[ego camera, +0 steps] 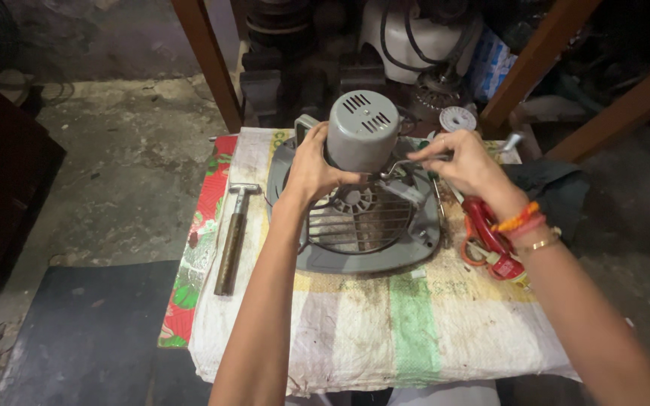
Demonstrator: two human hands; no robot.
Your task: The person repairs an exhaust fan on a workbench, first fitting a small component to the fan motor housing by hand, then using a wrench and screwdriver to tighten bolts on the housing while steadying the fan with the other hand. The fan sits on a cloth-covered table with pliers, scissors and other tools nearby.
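Observation:
A grey exhaust fan frame (pixel 370 256) with a wire grille lies flat on a cloth-covered low table (pixel 385 331). A grey motor housing (pixel 362 131) stands upright at its centre. My left hand (pixel 311 167) grips the left side of the motor housing. My right hand (pixel 466 164) pinches a thin metal tool (pixel 404 167) whose tip points at the base of the motor. Several bangles and threads sit on my right wrist.
A hammer (pixel 231 237) lies on the table's left part, over a red floral mat (pixel 201 233). Red-handled pliers (pixel 490 240) rest to the right of the fan. A white spool (pixel 457 119), wooden table legs (pixel 208 64) and old machine parts stand behind. A dark mat (pixel 84 331) covers the floor at left.

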